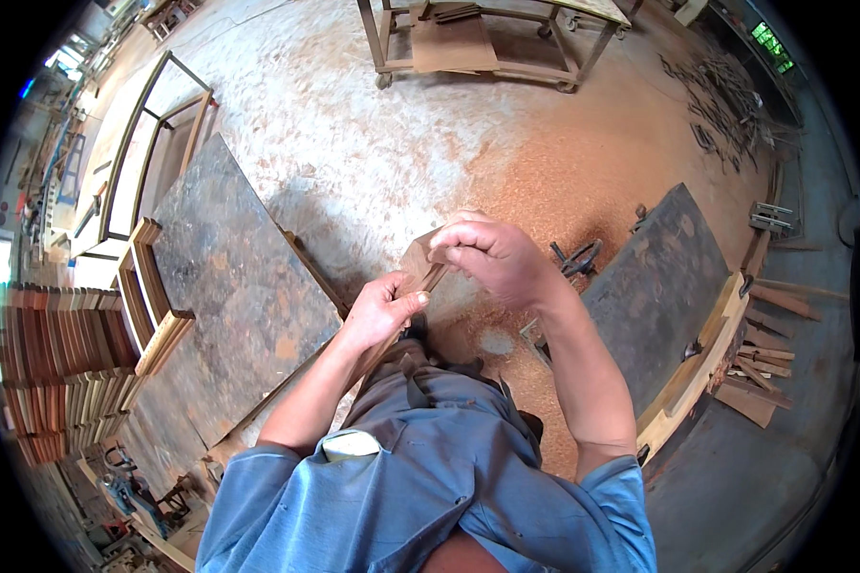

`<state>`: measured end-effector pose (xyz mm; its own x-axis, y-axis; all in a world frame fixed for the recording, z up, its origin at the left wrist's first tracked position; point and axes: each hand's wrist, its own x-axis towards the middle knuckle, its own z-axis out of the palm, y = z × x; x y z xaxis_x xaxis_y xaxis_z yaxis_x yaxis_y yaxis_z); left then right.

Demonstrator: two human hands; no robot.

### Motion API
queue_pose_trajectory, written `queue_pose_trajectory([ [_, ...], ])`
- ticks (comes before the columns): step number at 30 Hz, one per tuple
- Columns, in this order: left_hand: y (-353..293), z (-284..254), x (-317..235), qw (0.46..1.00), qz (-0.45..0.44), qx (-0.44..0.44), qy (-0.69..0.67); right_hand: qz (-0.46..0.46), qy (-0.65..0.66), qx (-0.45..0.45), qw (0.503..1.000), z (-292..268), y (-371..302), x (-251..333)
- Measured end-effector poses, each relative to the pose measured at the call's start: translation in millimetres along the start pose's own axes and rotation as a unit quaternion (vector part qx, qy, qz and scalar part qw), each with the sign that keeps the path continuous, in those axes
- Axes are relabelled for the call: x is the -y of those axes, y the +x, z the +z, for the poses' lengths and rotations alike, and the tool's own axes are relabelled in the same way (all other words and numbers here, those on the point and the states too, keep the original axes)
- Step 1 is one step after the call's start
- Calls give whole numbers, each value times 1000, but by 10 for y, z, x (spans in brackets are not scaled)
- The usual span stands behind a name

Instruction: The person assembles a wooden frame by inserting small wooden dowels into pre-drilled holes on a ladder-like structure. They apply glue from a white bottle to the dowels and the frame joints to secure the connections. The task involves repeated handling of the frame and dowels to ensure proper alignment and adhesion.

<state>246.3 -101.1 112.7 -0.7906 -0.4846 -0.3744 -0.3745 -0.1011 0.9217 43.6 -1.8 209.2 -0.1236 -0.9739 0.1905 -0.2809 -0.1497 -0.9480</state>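
Observation:
A brown piece of wood point(418, 260) is held up in front of my body, over the gap between two dark work surfaces. My left hand point(388, 307) grips its near end, the thumb lying along the side. Against the right edge of the wood, my right hand point(492, 253) is closed with its fingers curled in. Whatever those fingers pinch is hidden behind the knuckles. Part of the wood's lower length disappears behind my left hand and wrist.
Left is a dark worktop point(239, 286) with joined wooden frames point(145, 296) and stacked wood pieces point(62, 349) beyond. A dark board point(655, 286) stands on the right beside a clamp point(578, 258). Ahead is a wheeled metal-framed table point(478, 72); sawdust point(564, 162) covers the floor.

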Motion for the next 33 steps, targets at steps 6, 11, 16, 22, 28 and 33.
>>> queue_pose_trajectory([
  [6,-45,-7,-22,999,-25,6,-28,-54,-36,-30,997,71,18,-124],
  [11,-66,-14,54,999,-24,12,-30,-18,-25,-68,997,149,-4,-146],
  [16,-93,23,-25,999,-36,2,-38,-118,-94,-87,985,157,-2,-202],
  [22,-119,26,7,999,-39,-7,-30,-179,-143,-118,966,282,-46,-253],
  [28,-115,1,74,998,-55,-11,-17,-194,-160,-145,957,389,-96,-283],
  [33,-127,17,79,998,-46,-8,-31,-208,-184,-179,944,433,-117,-365],
])
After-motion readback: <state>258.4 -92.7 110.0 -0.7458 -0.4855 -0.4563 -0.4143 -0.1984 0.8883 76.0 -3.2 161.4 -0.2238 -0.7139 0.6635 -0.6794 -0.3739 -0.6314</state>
